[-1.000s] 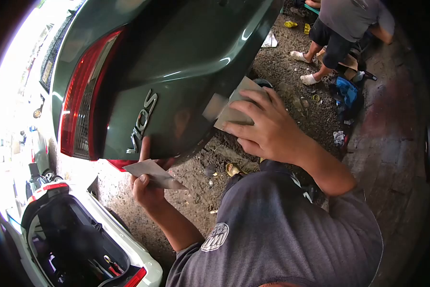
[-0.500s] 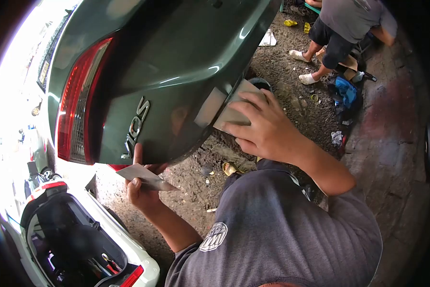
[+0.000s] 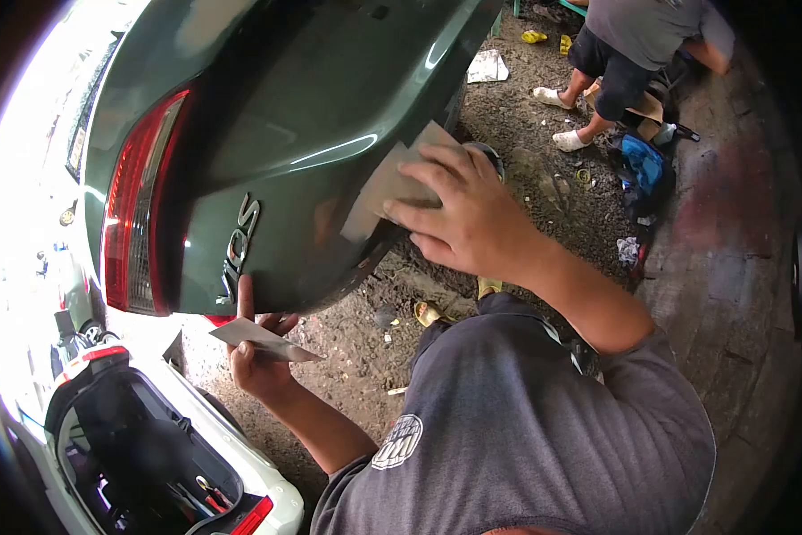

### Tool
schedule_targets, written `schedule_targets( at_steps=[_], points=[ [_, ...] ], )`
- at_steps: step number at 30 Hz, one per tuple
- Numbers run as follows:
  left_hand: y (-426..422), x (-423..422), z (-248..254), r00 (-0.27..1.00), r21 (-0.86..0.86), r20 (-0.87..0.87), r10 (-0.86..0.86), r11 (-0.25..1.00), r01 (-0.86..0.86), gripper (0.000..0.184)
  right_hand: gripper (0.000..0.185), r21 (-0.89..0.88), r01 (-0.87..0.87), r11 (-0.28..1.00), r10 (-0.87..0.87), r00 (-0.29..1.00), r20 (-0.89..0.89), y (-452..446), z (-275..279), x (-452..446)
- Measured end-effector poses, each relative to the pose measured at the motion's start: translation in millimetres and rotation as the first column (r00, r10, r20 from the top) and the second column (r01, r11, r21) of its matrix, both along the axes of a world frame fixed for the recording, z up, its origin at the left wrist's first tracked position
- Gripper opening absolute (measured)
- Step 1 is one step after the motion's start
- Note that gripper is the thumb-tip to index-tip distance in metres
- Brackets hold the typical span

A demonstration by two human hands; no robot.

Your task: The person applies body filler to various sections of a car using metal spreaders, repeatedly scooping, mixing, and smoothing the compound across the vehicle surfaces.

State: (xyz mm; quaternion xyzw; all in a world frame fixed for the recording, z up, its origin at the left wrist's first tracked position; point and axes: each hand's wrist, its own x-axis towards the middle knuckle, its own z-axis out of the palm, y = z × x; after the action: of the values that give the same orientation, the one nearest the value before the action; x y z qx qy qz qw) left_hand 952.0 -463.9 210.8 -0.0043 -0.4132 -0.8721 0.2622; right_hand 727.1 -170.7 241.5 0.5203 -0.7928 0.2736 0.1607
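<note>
The right hand (image 3: 454, 209) has its fingers bent over a pale flat sheet (image 3: 438, 138), gripping it at the rear edge of a dark green car (image 3: 285, 236); a whitish patch (image 3: 358, 214) lies beside it on the paint, and where sheet and patch meet is hard to make out. The left hand (image 3: 265, 373) pinches a thin grey plate (image 3: 256, 337) between thumb and fingers, its index finger extended to the lower end of chrome lettering (image 3: 239, 245) reading "VIOS"; whether it touches, I cannot tell. A dark bucket (image 3: 497, 160) is mostly hidden behind the right hand, contents unseen. The wearer's shirt (image 3: 508, 419) bears a white print, not readable. At lower left, a white car's (image 3: 281, 501) open boot holds red-handled items (image 3: 212, 499), otherwise too dark to identify. At upper right, a co-worker (image 3: 633, 36) is cut off by the frame.
</note>
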Motion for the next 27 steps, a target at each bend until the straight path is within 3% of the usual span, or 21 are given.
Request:
schedule_targets(
  at_steps=[3,6,13,20,23,27],
  points=[
    [6.7,-1.7,3.2,0.999,-0.059,0.048,-0.015,0.998,0.017,0.058,0.044,0.050,-0.018,0.999,0.015,0.999,0.051,18.9,-1.6,3.4],
    [6.8,-0.3,2.3,0.997,-0.060,0.075,0.010,0.998,-0.005,0.058,0.045,0.044,0.011,0.999,-0.012,1.000,0.027,22.8,6.0,-6.6],
    [1.7,4.7,-4.3,0.989,-0.030,0.130,0.069,0.997,-0.065,0.079,0.048,0.019,0.030,0.999,-0.029,0.999,-0.024,9.9,7.5,-34.3],
    [7.4,-0.1,-0.8,0.985,-0.094,0.114,0.126,0.989,-0.116,0.082,0.048,0.019,-0.004,1.000,0.004,1.000,-0.011,17.0,-11.8,-29.1],
    [-1.1,6.6,-11.0,0.978,-0.079,0.155,0.141,0.988,-0.130,0.081,0.047,0.112,-0.003,0.994,-0.002,0.999,0.040,35.3,-9.8,-28.4],
    [5.2,2.4,-3.0,0.969,-0.110,0.190,0.159,0.984,-0.140,0.080,0.043,0.028,0.041,0.999,-0.040,0.999,-0.022,37.2,-0.2,-44.8]
  ],
)
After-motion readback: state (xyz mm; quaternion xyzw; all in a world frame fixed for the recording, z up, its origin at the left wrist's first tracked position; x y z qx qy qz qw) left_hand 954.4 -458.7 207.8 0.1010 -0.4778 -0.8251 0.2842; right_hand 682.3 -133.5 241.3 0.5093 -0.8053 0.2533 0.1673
